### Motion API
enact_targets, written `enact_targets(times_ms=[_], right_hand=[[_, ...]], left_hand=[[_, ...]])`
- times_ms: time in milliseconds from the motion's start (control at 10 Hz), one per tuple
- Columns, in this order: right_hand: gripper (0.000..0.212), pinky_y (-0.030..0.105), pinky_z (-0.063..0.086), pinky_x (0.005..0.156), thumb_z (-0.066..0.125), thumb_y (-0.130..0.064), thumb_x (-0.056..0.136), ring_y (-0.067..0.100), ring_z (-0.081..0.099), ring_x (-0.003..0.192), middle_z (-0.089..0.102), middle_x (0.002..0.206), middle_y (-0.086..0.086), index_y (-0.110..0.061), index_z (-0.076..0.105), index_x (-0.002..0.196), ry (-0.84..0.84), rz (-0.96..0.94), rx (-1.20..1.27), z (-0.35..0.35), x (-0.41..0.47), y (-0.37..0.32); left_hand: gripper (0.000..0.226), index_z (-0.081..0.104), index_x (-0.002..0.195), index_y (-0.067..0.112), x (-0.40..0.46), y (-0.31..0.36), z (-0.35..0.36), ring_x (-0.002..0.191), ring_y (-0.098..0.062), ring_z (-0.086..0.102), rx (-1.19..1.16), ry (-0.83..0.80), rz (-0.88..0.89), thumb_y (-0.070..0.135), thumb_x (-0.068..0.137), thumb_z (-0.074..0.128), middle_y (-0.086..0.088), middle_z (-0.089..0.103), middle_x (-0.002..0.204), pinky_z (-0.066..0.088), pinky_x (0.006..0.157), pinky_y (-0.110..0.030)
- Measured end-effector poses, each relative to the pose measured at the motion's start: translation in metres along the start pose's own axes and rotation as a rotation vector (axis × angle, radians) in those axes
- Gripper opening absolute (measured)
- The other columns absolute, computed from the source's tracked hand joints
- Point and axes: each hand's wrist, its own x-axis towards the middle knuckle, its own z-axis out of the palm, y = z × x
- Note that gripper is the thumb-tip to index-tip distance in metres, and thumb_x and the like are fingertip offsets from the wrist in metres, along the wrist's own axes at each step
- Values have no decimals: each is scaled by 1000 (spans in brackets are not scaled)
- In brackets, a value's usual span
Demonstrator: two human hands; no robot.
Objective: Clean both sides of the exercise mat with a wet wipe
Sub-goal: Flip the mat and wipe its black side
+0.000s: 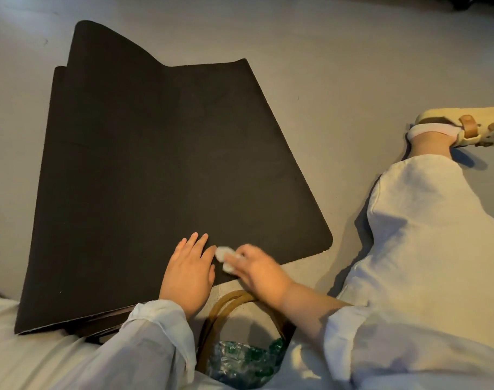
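Left hand (pixel 189 273) flat on mat (pixel 155 153), right hand (pixel 258 273) gripping wipe (pixel 222 256)

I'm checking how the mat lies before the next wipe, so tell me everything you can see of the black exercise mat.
The black exercise mat is a thin, matte, rubbery-looking sheet with rounded corners, lying on the grey floor. It is folded over itself: layered edges show at the near left corner and a lower layer peeks out along the left side. Its far edge curls upward. The left hand rests flat on its near edge, and the right hand presses a crumpled white wet wipe against it.
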Motion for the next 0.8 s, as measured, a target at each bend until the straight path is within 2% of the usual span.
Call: enact_targets(times_ms=[100,200,300,400,500,600,700,800], right_hand=[[34,32,38,94,43,-12,98,23,44,110,48,121,10,-14,55,129,-25,-65,-116,9,-1,2],[25,27,40,91,44,-15,99,17,49,105,48,116,4,-16,56,121,101,20,-67,0,-3,18],[14,29,39,73,48,-25,98,18,55,87,54,96,5,-17,58,92,344,342,245,-16,-7,34],[17,31,35,67,52,-24,96,25,52,83,50,83,5,-16,53,80,643,654,510,-36,-5,52],[20,36,38,89,48,-2,94,35,51,107,54,107,15,-5,60,110,738,909,329,-56,-8,74],[36,40,31,103,48,7,87,42,45,118,46,126,27,5,53,123,951,1088,312,-72,-12,91],[30,37,38,94,55,-1,89,33,49,112,50,119,19,-1,50,118,1021,947,247,-71,-3,72],[25,29,40,87,60,-7,89,20,50,101,53,112,13,-3,57,113,753,331,172,-43,7,29]], left_hand=[[41,49,136,22,0,1,-1,142,-22,27,5,2,-9,28,96,46,-5,37,149,9,116,-35],[45,37,144,26,0,-1,-1,145,-18,15,-4,-27,-5,32,99,36,-1,24,156,3,117,-33],[46,28,147,29,1,-1,-1,146,-16,8,18,-38,-11,35,101,29,3,16,158,0,118,-32],[46,27,147,29,0,0,-2,146,-16,7,20,-42,-19,35,101,29,3,15,158,-1,117,-32],[46,27,147,29,0,-1,-3,146,-15,7,20,-43,-23,35,101,28,3,15,158,-1,117,-31],[46,27,147,29,1,-1,-2,146,-16,7,27,-56,-25,35,101,29,3,15,158,-1,117,-32],[46,27,147,28,1,-1,-2,146,-16,7,29,-58,-28,35,101,29,2,15,158,-1,117,-32],[46,30,146,27,2,-1,-1,146,-17,9,20,-41,-26,34,101,31,1,17,157,-1,117,-32]])
